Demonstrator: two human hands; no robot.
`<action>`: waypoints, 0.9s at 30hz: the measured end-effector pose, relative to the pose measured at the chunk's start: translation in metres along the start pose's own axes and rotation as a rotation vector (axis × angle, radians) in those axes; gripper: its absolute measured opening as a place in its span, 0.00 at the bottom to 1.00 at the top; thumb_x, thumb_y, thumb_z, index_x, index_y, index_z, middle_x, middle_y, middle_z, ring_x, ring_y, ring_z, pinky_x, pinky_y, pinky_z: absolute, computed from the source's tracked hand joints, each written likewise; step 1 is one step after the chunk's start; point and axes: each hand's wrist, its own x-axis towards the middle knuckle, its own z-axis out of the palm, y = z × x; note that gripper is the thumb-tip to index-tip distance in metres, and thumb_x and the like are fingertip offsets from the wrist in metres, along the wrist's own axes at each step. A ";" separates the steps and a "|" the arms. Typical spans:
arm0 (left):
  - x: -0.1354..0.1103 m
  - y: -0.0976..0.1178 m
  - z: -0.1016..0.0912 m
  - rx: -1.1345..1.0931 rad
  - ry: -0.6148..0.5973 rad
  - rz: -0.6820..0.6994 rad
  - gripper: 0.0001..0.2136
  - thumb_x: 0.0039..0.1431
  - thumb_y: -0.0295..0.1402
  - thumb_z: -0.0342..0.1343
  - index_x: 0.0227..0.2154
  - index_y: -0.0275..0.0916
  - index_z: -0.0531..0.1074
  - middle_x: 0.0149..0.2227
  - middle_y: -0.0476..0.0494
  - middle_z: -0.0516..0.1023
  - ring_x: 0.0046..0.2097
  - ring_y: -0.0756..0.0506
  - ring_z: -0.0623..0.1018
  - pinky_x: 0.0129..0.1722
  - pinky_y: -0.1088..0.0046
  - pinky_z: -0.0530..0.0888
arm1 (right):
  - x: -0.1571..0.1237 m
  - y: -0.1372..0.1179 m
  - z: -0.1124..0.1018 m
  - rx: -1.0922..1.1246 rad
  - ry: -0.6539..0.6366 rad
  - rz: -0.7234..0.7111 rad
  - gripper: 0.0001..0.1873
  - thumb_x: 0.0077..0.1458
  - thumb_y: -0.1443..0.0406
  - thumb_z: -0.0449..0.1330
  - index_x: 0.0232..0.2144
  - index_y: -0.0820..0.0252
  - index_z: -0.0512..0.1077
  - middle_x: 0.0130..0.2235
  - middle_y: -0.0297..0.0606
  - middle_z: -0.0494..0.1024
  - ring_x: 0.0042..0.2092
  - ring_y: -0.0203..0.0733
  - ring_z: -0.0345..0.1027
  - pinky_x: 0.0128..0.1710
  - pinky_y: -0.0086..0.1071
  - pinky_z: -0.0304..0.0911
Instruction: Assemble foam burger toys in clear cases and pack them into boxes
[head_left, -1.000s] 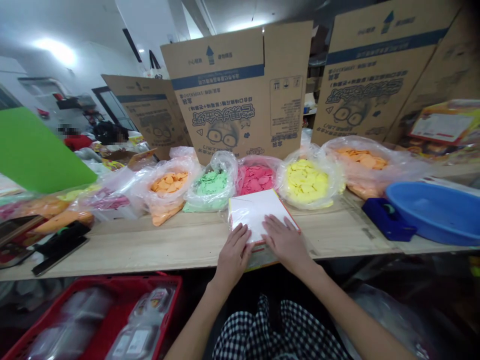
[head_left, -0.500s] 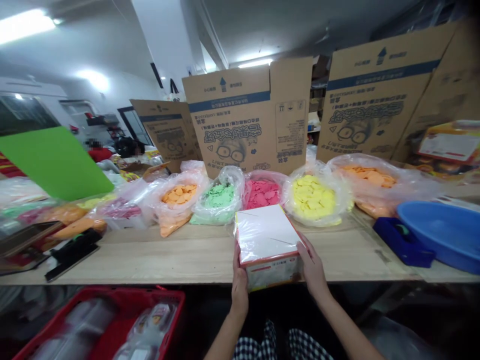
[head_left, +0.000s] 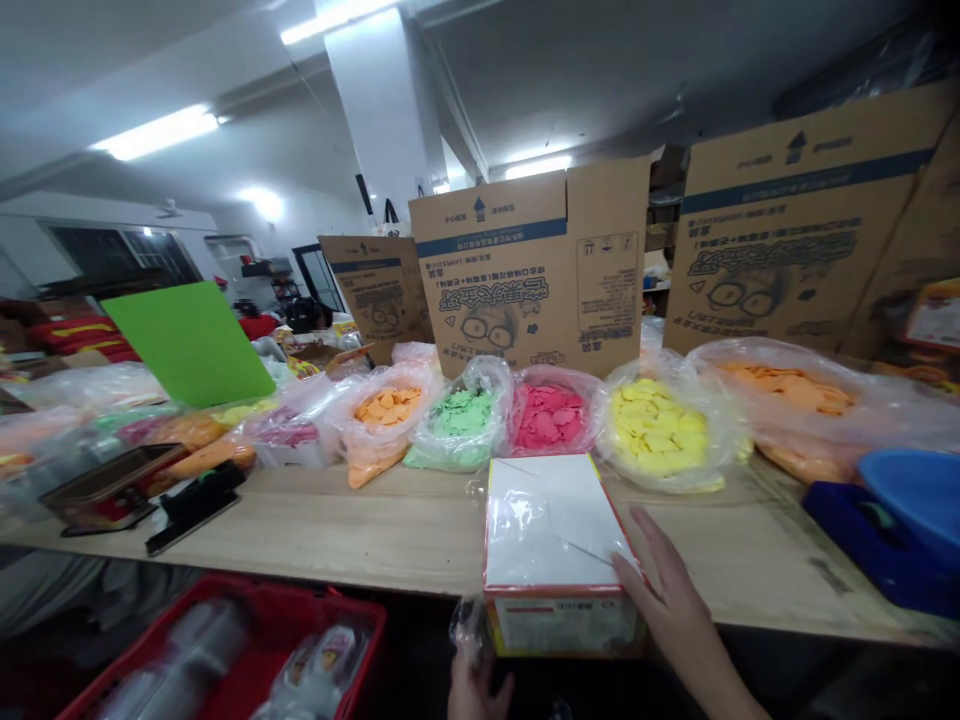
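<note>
A white-topped box wrapped in clear plastic sits at the near edge of the wooden table. My right hand lies against its right side, fingers stretched out flat. My left hand is low under the box's front left corner, fingers pinched on the loose plastic wrap hanging there. Only part of that hand shows at the bottom edge.
Clear bags of coloured chips line the table behind the box: orange, green, pink, yellow. Cardboard boxes stand behind them. A blue basin is at right, a red crate below left.
The box has been lifted and pulled to the table's edge. My left hand dropped from its left side to beneath its front corner. The camera tilted upward.
</note>
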 end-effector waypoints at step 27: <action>-0.056 0.130 0.107 0.597 -0.431 0.865 0.31 0.55 0.38 0.49 0.60 0.45 0.44 0.63 0.43 0.43 0.62 0.40 0.47 0.59 0.59 0.50 | -0.074 0.019 0.014 1.381 0.261 0.692 0.18 0.43 0.59 0.62 0.39 0.56 0.73 0.39 0.34 0.77 0.42 0.45 0.70 0.40 0.37 0.68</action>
